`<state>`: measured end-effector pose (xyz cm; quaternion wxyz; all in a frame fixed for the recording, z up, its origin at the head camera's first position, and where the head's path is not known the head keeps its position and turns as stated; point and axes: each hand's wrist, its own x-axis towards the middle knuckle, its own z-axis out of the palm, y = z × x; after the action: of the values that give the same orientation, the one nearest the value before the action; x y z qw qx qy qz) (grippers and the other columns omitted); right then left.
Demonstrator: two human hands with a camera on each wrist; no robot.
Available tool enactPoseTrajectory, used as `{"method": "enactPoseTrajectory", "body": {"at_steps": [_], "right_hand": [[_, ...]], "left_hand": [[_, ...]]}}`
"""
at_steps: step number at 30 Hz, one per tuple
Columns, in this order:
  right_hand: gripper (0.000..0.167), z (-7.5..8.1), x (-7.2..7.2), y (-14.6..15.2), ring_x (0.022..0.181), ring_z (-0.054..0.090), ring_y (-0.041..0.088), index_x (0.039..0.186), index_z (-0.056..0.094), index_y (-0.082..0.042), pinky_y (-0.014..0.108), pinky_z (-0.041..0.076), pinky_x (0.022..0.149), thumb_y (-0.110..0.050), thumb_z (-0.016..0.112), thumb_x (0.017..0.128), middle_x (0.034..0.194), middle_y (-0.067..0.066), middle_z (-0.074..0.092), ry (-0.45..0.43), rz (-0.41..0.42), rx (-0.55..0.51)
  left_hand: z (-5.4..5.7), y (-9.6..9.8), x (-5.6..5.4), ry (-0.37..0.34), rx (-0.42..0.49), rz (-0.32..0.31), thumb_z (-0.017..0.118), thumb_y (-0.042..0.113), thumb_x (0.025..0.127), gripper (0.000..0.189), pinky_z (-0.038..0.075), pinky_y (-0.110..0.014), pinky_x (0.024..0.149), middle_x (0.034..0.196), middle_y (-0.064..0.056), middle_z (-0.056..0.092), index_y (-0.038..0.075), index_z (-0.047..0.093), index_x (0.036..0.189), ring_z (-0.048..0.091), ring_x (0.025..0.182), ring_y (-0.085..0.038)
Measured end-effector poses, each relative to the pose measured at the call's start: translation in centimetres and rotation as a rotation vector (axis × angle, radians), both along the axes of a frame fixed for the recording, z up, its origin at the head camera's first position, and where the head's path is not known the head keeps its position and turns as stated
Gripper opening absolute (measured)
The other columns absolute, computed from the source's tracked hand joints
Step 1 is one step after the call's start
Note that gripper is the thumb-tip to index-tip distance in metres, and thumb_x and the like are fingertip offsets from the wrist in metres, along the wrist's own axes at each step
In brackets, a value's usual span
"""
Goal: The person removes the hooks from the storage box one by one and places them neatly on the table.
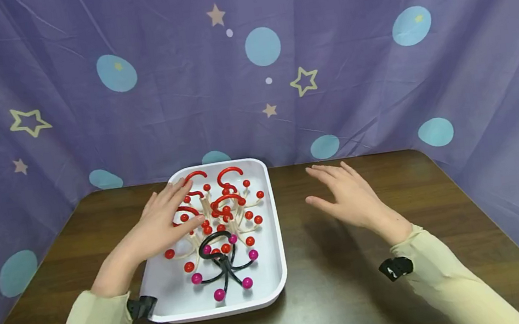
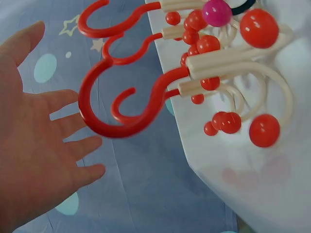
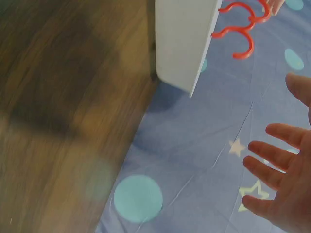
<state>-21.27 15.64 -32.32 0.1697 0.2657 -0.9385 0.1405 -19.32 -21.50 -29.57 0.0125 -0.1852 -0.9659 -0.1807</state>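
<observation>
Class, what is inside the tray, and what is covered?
The white tray holds one black hooked piece with magenta balls and several cream ones with red hooks and balls. In the head view, the left hand hides part of the tray's left side; pieces partly hide each other.

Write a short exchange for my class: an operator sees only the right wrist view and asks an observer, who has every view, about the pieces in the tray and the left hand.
Operator: I see red hooks past the side of the white tray. Is every piece in it red-hooked?
Observer: No, the head view shows a black hooked piece with magenta balls.
Operator: Is the left hand gripping anything?
Observer: No, the left wrist view shows its fingers extended, curled round nothing.
</observation>
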Motion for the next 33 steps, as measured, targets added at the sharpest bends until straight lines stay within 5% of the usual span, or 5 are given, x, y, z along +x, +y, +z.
{"method": "enactPoseTrajectory", "body": {"at_steps": [7,15,23,33], "right_hand": [[0.050,-0.2,0.3,-2.4,0.119,0.048,0.019,0.127,0.053,-0.012,0.039,0.024,0.107,-0.042,0.055,0.087,0.124,0.003,0.057,0.049,0.103,-0.042],[0.040,0.1,1.1,-5.1,0.109,0.055,0.015,0.120,0.058,-0.015,0.034,0.038,0.098,-0.035,0.060,0.086,0.114,-0.002,0.062,0.084,0.206,-0.119],[0.037,0.2,1.9,-7.5,0.098,0.058,0.013,0.118,0.059,-0.018,0.031,0.046,0.084,-0.035,0.061,0.085,0.109,-0.003,0.062,0.048,0.280,-0.081],[0.038,-0.5,2.7,-11.3,0.113,0.053,0.011,0.122,0.057,-0.020,0.030,0.044,0.090,-0.037,0.056,0.088,0.119,-0.004,0.059,-0.039,0.398,-0.042]], "left_hand": [[-0.1,-1.8,0.8,0.018,0.074,0.019,0.056,0.039,0.088,0.070,0.022,-0.058,0.102,0.147,-0.019,0.021,0.006,0.028,0.143,0.021,0.133,-0.040],[-0.7,-3.9,1.5,0.020,0.125,0.069,0.057,0.034,0.088,0.063,0.025,-0.059,0.099,0.140,-0.023,0.031,0.000,0.035,0.137,0.029,0.128,-0.042],[-2.4,-5.6,2.0,0.002,0.198,0.131,0.063,0.032,0.085,0.065,0.037,-0.056,0.089,0.130,-0.025,0.042,-0.003,0.037,0.135,0.045,0.114,-0.042],[-5.6,-7.3,2.3,-0.209,0.402,0.165,0.063,0.021,0.085,0.073,0.050,-0.038,0.080,0.136,-0.030,0.033,-0.005,0.024,0.140,0.050,0.110,-0.043]]}}
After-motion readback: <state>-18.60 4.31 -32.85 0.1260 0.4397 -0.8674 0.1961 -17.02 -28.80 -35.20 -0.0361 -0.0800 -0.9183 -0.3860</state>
